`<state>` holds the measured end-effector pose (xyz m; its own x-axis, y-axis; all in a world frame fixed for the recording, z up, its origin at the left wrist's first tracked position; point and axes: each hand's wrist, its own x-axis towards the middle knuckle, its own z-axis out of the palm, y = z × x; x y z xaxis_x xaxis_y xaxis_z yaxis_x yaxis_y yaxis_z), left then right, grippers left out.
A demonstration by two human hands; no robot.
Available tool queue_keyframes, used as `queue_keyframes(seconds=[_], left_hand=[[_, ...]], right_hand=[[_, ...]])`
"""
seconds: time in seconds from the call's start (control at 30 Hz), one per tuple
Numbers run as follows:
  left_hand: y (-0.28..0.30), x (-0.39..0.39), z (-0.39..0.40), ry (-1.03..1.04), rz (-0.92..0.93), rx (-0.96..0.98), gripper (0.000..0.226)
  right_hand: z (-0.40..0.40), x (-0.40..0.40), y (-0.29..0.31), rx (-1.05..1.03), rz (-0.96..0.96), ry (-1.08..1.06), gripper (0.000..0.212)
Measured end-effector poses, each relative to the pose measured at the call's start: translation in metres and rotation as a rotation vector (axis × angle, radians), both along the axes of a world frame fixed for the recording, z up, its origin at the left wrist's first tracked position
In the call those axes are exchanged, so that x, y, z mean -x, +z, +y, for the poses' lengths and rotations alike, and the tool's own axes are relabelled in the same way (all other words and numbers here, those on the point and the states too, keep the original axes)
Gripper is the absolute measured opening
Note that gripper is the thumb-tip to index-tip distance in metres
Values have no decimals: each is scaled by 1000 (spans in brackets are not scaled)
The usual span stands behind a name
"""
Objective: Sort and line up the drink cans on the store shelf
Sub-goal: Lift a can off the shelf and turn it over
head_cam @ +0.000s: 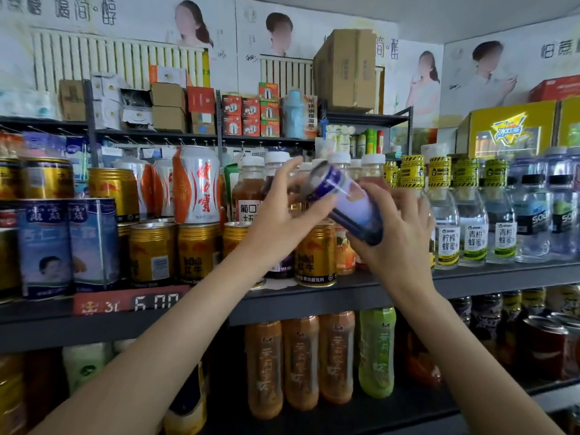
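A purple and white drink can (348, 204) hangs tilted in front of the middle shelf, its top end pointing up and left. My left hand (284, 218) grips its upper end, thumb and fingers curled round it. My right hand (397, 238) holds its lower dark end from the right. Behind and below stand gold cans (315, 254) on the shelf (392, 290). Further left are more gold cans (197, 251), a white and orange can (196, 185) stacked on them, and blue and white cans (45, 248).
Tea bottles with white caps (251, 183) stand behind my hands. Clear bottles with yellow caps (472, 215) fill the shelf to the right. The lower shelf holds orange and green bottles (337, 356). A red price tag (131, 301) sits on the shelf edge. Boxes fill the top shelf.
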<state>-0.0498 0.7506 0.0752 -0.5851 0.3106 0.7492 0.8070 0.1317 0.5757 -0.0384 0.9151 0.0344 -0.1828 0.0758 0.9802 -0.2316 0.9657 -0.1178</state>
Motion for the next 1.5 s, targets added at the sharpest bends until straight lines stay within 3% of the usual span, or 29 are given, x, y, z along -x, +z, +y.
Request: queue_keyframes(seconds=[0.07,0.13,0.2,0.37,0.47,0.57,0.73,0.83,0.97,1.17,1.33,1.5], left_hand=[[6,-5,-11,-58,-109,-127,53],[7,-4,-30,-39,-99,-194,29],[3,-5,-51,6,-33,-200,23],[-2,-11,-102,146,205,-218,22],[-1,-18,-132,182,262,-122,30],[3,-18,-171,191,207,-26,35],[7,-11,-257,323,144,-119,13],[5,-3,-296,404,118,-51,17],[8,4,-326,503,179,100,22],[25,24,-332,552,307,361,31],[26,49,-315,672,293,586,33],[17,62,-304,737,326,489,30]], right_hand=[[-10,0,13,-202,64,-16,67],[-23,2,20,-222,81,28,62],[-37,0,27,-52,9,219,66],[-80,-14,36,418,-470,1176,67],[-111,-13,40,584,-463,1360,61],[-146,-14,56,582,-417,1314,62],[-205,-15,92,247,-380,981,60],[-237,-10,103,145,-369,878,59],[-268,0,112,161,-383,845,56],[-296,6,124,290,-160,685,50],[-294,13,119,312,-321,631,47],[-294,23,95,198,-485,559,48]])
